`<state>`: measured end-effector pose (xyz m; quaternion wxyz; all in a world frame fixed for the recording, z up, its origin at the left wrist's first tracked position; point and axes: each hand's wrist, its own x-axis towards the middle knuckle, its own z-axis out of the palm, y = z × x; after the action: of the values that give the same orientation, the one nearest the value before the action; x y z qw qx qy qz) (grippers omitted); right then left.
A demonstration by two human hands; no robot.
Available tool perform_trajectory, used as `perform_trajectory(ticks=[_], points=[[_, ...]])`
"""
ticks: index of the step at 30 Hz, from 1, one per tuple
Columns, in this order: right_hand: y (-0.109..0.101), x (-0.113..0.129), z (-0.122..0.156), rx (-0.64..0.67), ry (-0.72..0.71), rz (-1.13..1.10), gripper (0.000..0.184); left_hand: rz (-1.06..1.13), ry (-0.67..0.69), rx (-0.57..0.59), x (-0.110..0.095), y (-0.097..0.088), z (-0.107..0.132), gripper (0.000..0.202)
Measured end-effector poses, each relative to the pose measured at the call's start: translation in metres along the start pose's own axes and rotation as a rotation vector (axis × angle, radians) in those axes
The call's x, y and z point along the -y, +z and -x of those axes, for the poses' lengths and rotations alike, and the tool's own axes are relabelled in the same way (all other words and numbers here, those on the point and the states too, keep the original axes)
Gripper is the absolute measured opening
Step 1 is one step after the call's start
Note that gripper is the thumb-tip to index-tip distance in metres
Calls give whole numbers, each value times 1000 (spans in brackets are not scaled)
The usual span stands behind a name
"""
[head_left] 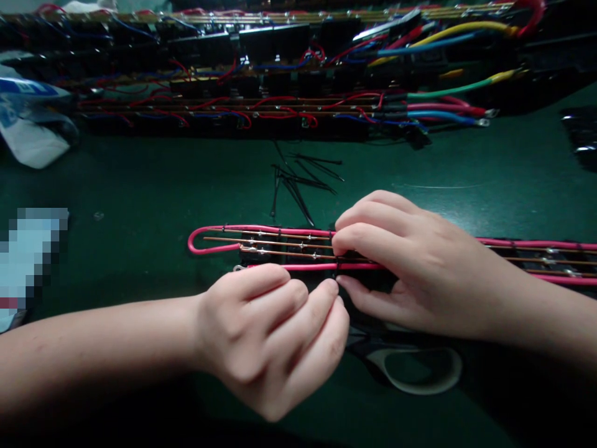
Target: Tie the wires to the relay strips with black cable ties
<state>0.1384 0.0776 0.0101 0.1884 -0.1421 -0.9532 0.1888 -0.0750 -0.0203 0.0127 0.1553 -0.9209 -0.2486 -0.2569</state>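
Observation:
A long black strip with thin copper rods and solder joints lies across the bench. Red cable runs along both its sides and loops round at the left end; small black ties bind it. My right hand grips the strip across its width, fingers at the far side and thumb at the near side. Just left of that thumb, my left hand is closed in a pinch at a black cable tie around the strip. The tie's tail is hidden by the fingers.
Loose black cable ties lie beyond the strip. Scissors with pale handles rest in front of my right hand. More wired strips fill the back. A plastic bag and a blurred-out object are at left.

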Motion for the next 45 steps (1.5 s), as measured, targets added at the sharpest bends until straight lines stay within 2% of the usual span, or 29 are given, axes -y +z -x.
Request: perform_trajectory(ticks=[9,23,30,36,42,45], points=[[2,2,0,-10,-45,107,7,4,-16,-5,-1,2,1,18],[4,2,0,-18,-73,143,7,10,-10,-36,0,4,1,19],[6,2,0,-33,-78,188,12,25,-29,-17,-2,2,0,18],[5,3,-1,-24,-72,214,14,56,18,-31,-1,4,-1,21],[7,2,-1,-4,-60,230,13,43,109,21,3,5,-1,24],[7,3,0,8,-45,237,13,37,119,7,3,4,0,22]])
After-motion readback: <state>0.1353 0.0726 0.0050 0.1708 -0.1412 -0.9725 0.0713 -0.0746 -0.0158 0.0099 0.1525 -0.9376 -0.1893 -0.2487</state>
